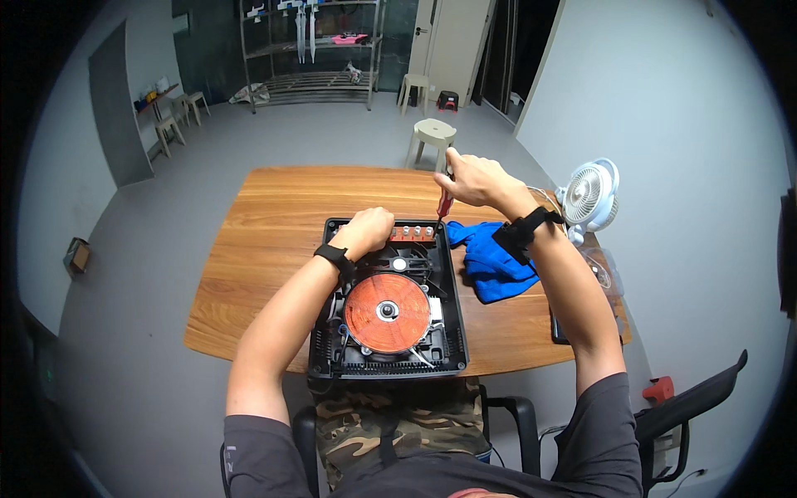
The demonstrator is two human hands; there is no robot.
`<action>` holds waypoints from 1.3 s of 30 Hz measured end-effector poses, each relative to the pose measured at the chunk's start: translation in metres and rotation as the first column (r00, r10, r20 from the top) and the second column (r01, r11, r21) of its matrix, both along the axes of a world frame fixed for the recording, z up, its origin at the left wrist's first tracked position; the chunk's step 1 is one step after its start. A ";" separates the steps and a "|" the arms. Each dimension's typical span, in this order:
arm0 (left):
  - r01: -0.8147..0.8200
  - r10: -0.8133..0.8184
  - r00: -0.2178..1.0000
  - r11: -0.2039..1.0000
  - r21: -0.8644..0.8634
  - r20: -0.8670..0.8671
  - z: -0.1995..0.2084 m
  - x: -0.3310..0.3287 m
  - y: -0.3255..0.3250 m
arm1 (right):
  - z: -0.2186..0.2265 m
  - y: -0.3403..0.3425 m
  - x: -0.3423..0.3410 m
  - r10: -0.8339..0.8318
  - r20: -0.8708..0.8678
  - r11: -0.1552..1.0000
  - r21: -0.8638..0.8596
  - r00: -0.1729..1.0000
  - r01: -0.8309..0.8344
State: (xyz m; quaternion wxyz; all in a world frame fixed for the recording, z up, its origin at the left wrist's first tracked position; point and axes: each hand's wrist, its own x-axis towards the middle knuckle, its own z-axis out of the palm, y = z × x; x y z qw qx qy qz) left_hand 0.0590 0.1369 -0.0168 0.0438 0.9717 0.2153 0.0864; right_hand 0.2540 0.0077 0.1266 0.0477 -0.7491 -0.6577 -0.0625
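Note:
In front of me on the table lies an opened induction cooker (461, 344), a black housing with a round copper-coloured coil (388, 314) and a black fan (400, 265) behind it. Along its far edge runs a narrow orange-brown circuit board (413, 233) with a row of small buttons. My right hand (475, 178) grips a red-handled screwdriver (445, 203), held nearly upright, its tip down at the board's right end by the far right corner. My left hand (371, 230) is closed over the board's left part; its fingertips are hidden.
Right of the cooker lies a crumpled blue cloth (494, 261). A small white fan (589, 192) stands at the table's right edge, near a clear plastic box (604, 270). A dark flat object (558, 326) lies partly behind my right forearm. Beyond the table stands a stool (434, 133).

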 end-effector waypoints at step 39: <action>0.006 -0.005 0.999 1.000 0.017 -0.042 0.008 0.002 -0.007 | -0.006 0.002 0.016 0.167 -0.111 0.985 -0.015 0.980 -0.170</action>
